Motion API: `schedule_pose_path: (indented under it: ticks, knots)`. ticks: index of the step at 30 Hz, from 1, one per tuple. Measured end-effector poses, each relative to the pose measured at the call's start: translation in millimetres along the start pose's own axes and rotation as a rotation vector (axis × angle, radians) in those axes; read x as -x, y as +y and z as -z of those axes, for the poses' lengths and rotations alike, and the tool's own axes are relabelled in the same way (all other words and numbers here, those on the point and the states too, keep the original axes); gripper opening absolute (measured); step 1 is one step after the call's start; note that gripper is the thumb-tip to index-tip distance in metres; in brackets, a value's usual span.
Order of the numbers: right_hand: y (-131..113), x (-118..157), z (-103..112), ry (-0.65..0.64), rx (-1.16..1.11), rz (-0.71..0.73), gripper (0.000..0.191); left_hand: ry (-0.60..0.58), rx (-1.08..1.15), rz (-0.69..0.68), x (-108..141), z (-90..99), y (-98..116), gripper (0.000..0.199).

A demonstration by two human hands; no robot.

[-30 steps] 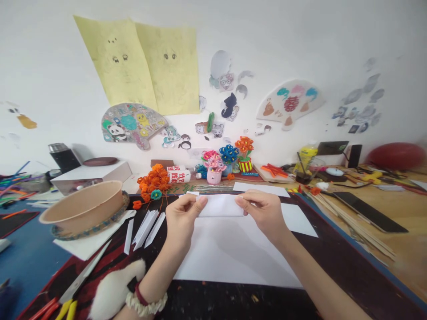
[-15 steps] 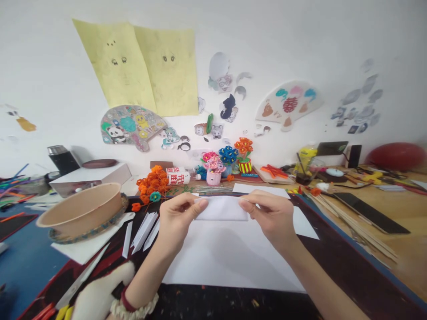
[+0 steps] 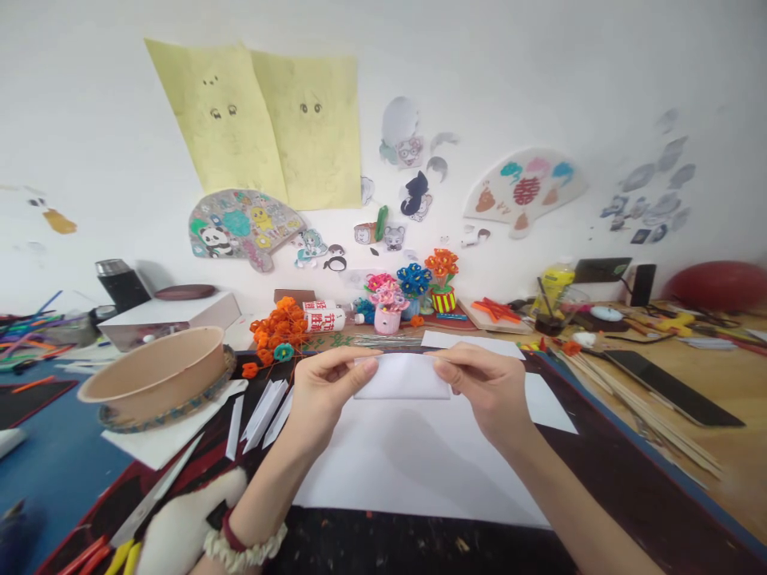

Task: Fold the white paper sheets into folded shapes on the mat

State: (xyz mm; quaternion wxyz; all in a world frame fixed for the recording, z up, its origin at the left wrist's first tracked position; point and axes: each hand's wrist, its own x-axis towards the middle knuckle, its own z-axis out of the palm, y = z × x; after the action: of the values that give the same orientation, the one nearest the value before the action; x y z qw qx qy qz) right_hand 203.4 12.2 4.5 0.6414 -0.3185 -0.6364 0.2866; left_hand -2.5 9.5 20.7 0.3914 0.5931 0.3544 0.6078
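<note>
A small folded piece of white paper (image 3: 401, 378) is held up by its two sides. My left hand (image 3: 329, 385) pinches its left edge between thumb and fingers, and my right hand (image 3: 485, 387) pinches the right edge the same way. Beneath it a large white sheet (image 3: 371, 467) lies flat on the dark mat (image 3: 479, 547). Left of my left wrist several folded white paper strips (image 3: 264, 415) lie side by side. Farther left rest scissors (image 3: 149, 503) with red handles, beside a white cloth-like object (image 3: 185, 519) partly behind my forearm.
A beige round container (image 3: 153, 375) stands at left. Orange craft flowers (image 3: 279, 331), a lying bottle (image 3: 327, 317) and small flower pots (image 3: 388, 318) line the back. To the right lie thin wooden sticks (image 3: 641, 415) and a black flat device (image 3: 671, 387).
The whole view has shifted slightly, so things appear a little farther right. Both hands keep their pinch on the folded paper, with almost no other movement.
</note>
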Motion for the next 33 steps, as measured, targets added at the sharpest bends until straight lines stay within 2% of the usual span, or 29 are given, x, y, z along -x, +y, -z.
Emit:
schedule_pose_path:
  ticks: [4,11,16,21,28,33]
  knots:
    - [2,0,0,-0.02,-0.059,-0.005,0.011,-0.015,-0.073,-0.042,0,2.9,0,0.007]
    - [0,1,-4,0.104,0.009,0.07,0.016,-0.002,-0.155,-0.174,2,-0.8,0,0.011]
    - [0,1,-4,0.091,-0.015,0.064,0.015,0.029,-0.087,-0.111,1,-2.2,-3,0.011]
    - [5,-2,-3,0.067,-0.066,-0.092,0.011,0.075,-0.082,0.009,1,-5.4,-2,0.003]
    - [10,-5,-5,0.044,-0.197,-0.39,0.007,0.078,-0.039,0.149,0,-7.5,-5,0.014]
    - [10,-7,-3,0.026,-0.23,-0.449,0.011,0.077,-0.034,0.148,0,-7.3,-7,0.014]
